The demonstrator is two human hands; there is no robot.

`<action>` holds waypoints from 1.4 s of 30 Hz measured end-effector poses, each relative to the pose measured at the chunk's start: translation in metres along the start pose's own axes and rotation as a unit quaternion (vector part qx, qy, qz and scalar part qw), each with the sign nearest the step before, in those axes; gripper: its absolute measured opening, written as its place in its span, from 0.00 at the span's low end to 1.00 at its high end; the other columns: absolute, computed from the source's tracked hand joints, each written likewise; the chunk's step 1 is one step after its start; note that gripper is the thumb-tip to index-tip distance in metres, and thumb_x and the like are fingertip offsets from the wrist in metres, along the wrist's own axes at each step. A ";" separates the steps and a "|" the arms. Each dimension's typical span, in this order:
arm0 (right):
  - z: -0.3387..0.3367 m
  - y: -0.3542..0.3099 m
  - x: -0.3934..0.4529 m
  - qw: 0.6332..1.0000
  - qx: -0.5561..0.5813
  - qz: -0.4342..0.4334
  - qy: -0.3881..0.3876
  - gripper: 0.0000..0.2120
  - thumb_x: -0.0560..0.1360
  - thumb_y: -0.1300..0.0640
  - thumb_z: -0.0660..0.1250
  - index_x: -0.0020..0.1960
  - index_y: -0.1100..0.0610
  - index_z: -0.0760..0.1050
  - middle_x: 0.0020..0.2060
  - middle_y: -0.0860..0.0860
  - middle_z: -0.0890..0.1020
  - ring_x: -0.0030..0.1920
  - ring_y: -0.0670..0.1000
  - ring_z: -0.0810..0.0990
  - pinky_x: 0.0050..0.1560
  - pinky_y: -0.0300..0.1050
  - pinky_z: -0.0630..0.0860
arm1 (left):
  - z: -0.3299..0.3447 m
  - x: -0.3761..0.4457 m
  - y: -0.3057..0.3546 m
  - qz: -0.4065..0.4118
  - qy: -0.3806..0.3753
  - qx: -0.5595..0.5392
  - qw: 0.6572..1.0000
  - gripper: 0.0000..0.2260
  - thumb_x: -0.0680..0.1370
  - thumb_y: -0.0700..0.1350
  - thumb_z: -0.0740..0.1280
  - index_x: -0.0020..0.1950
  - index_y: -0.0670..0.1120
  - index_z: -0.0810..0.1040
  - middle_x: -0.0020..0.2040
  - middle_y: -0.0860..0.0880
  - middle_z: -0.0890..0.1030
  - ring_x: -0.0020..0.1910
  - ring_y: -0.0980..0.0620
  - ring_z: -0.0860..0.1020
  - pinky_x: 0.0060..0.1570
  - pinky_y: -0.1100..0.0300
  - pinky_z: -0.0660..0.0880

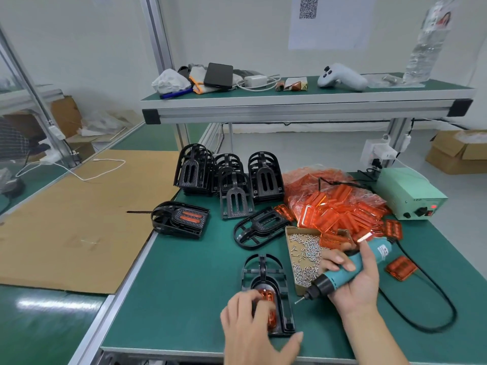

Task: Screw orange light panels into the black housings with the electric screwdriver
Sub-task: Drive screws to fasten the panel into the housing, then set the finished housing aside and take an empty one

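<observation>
A black housing lies near the table's front edge with an orange light panel seated in it. My left hand lies over the housing, its fingers pressing on the panel. My right hand grips the teal electric screwdriver, whose bit, with a screw on its tip, points down-left and hovers just right of the housing. A cardboard box of screws sits behind the bit. A bag of orange panels lies at the right rear.
Stacks of black housings stand at mid-table, one empty housing and one housing with an orange panel fitted lie flat. A green power supply sits far right, its black cord looping. A loose orange panel lies by my right hand. Cardboard sheet at left.
</observation>
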State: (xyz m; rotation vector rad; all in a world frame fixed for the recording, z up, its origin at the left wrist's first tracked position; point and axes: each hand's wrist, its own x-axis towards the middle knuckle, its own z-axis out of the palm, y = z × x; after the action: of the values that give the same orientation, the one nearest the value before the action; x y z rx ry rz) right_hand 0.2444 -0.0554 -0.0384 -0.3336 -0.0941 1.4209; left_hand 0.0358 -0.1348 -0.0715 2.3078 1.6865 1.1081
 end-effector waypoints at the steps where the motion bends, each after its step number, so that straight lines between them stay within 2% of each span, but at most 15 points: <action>1: -0.002 0.000 0.000 1.000 0.004 0.003 0.001 0.17 0.82 0.41 0.62 0.43 0.52 0.74 0.24 0.42 0.66 0.32 0.42 0.69 0.31 0.33 0.69 | 0.000 0.005 0.011 -0.032 -0.052 0.026 0.998 0.26 0.56 0.71 0.73 0.43 0.54 0.79 0.52 0.52 0.77 0.55 0.47 0.76 0.51 0.47 0.74; 3: -0.003 0.001 0.000 1.000 0.005 0.013 0.003 0.17 0.82 0.41 0.63 0.42 0.52 0.74 0.24 0.42 0.66 0.32 0.42 0.69 0.31 0.33 0.69 | -0.001 0.014 0.027 -0.083 -0.125 0.074 0.986 0.31 0.52 0.72 0.72 0.44 0.52 0.80 0.53 0.49 0.78 0.55 0.44 0.78 0.49 0.46 0.78; 5: -0.001 0.000 0.000 1.000 -0.005 0.021 0.008 0.15 0.79 0.42 0.65 0.42 0.52 0.75 0.23 0.42 0.66 0.32 0.43 0.69 0.31 0.34 0.69 | 0.001 0.019 0.037 -0.110 -0.130 0.086 0.982 0.29 0.51 0.68 0.74 0.44 0.51 0.80 0.52 0.49 0.79 0.54 0.42 0.80 0.47 0.45 0.79; 9: 0.000 -0.002 -0.003 1.000 -0.007 0.027 0.010 0.15 0.78 0.42 0.66 0.42 0.52 0.75 0.23 0.42 0.66 0.32 0.43 0.69 0.30 0.34 0.68 | -0.004 0.018 0.034 -0.176 -0.030 -0.059 0.982 0.18 0.61 0.57 0.77 0.45 0.51 0.77 0.51 0.54 0.74 0.56 0.48 0.74 0.54 0.52 0.74; 14: 0.002 -0.001 -0.004 1.000 -0.019 0.016 0.014 0.14 0.76 0.43 0.68 0.42 0.52 0.74 0.23 0.43 0.66 0.32 0.43 0.69 0.30 0.34 0.68 | -0.040 0.032 0.004 -0.336 0.055 -0.250 0.906 0.10 0.70 0.47 0.78 0.46 0.53 0.79 0.44 0.56 0.81 0.45 0.63 0.79 0.43 0.73 0.70; 16: 0.002 0.000 -0.004 1.000 -0.023 0.014 0.015 0.14 0.76 0.43 0.68 0.42 0.53 0.75 0.23 0.43 0.66 0.32 0.43 0.69 0.31 0.34 0.68 | -0.057 0.038 -0.018 -0.408 0.063 -0.317 0.854 0.09 0.72 0.43 0.78 0.49 0.49 0.81 0.42 0.52 0.85 0.41 0.58 0.82 0.42 0.67 0.75; 18: 0.001 0.001 -0.003 1.000 -0.025 0.013 0.013 0.14 0.76 0.43 0.68 0.42 0.53 0.75 0.23 0.42 0.66 0.32 0.43 0.69 0.31 0.34 0.69 | -0.074 0.041 -0.040 -0.451 0.057 -0.344 0.821 0.12 0.72 0.42 0.77 0.53 0.48 0.81 0.41 0.49 0.86 0.42 0.49 0.83 0.49 0.51 0.80; 19: 0.000 0.001 -0.003 1.000 -0.025 0.014 0.012 0.14 0.76 0.42 0.68 0.42 0.53 0.75 0.24 0.42 0.66 0.32 0.43 0.69 0.31 0.34 0.69 | -0.082 0.043 -0.051 -0.454 0.040 -0.327 0.828 0.11 0.73 0.43 0.76 0.54 0.50 0.81 0.41 0.50 0.86 0.42 0.49 0.84 0.50 0.48 0.80; 22: -0.001 0.001 -0.002 0.999 -0.035 0.012 0.014 0.14 0.76 0.43 0.69 0.42 0.52 0.75 0.24 0.42 0.66 0.32 0.43 0.69 0.32 0.34 0.69 | -0.098 0.052 -0.079 -0.439 -0.039 -0.216 0.871 0.07 0.76 0.52 0.73 0.51 0.51 0.81 0.40 0.57 0.86 0.39 0.58 0.84 0.46 0.54 0.78; 26: -0.001 0.002 -0.001 0.999 -0.044 0.007 0.018 0.14 0.75 0.43 0.70 0.41 0.53 0.75 0.24 0.43 0.66 0.32 0.43 0.69 0.31 0.34 0.69 | -0.105 0.067 -0.105 -0.399 -0.132 -0.080 0.904 0.13 0.76 0.57 0.71 0.41 0.48 0.81 0.35 0.51 0.85 0.38 0.54 0.83 0.38 0.59 0.76; 29: -0.002 0.002 -0.001 0.999 -0.046 0.007 0.018 0.13 0.74 0.43 0.70 0.41 0.53 0.76 0.24 0.42 0.66 0.32 0.43 0.69 0.31 0.34 0.69 | -0.106 0.073 -0.118 -0.369 -0.202 -0.004 0.907 0.13 0.75 0.52 0.69 0.35 0.47 0.75 0.31 0.50 0.81 0.33 0.54 0.79 0.32 0.62 0.70; 33: -0.001 0.004 0.001 0.998 -0.055 0.002 0.014 0.14 0.74 0.42 0.69 0.41 0.52 0.75 0.23 0.42 0.65 0.32 0.42 0.69 0.31 0.33 0.68 | -0.108 0.079 -0.128 -0.352 -0.265 0.035 0.897 0.13 0.74 0.49 0.67 0.34 0.48 0.67 0.29 0.50 0.71 0.29 0.50 0.68 0.31 0.60 0.65; 38: -0.004 0.006 0.005 0.998 -0.057 0.001 0.018 0.16 0.81 0.42 0.65 0.40 0.52 0.76 0.24 0.42 0.65 0.32 0.42 0.70 0.32 0.32 0.69 | -0.110 0.086 -0.130 -0.360 -0.261 -0.025 0.896 0.09 0.78 0.44 0.64 0.39 0.45 0.70 0.25 0.48 0.79 0.22 0.52 0.78 0.27 0.62 0.73; 41: -0.004 0.009 0.007 0.998 -0.058 -0.003 0.023 0.18 0.83 0.41 0.61 0.40 0.52 0.75 0.24 0.42 0.65 0.32 0.42 0.70 0.32 0.32 0.68 | -0.111 0.103 -0.129 -0.388 -0.193 -0.112 0.894 0.00 0.79 0.41 0.62 0.48 0.45 0.72 0.26 0.45 0.81 0.23 0.49 0.79 0.25 0.59 0.74; 42: -0.004 0.010 0.007 0.998 -0.061 -0.006 0.025 0.18 0.83 0.41 0.61 0.41 0.52 0.75 0.24 0.42 0.65 0.32 0.42 0.70 0.32 0.32 0.68 | -0.112 0.114 -0.129 -0.393 -0.164 -0.134 0.895 0.03 0.78 0.39 0.62 0.51 0.45 0.72 0.27 0.44 0.82 0.23 0.48 0.79 0.24 0.59 0.74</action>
State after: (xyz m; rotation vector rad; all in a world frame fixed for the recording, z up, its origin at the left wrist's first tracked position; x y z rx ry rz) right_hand 0.2372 -0.0482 -0.0454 -0.4677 -0.1419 1.3966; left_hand -0.1176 -0.0248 0.0089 1.3131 1.8828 0.6644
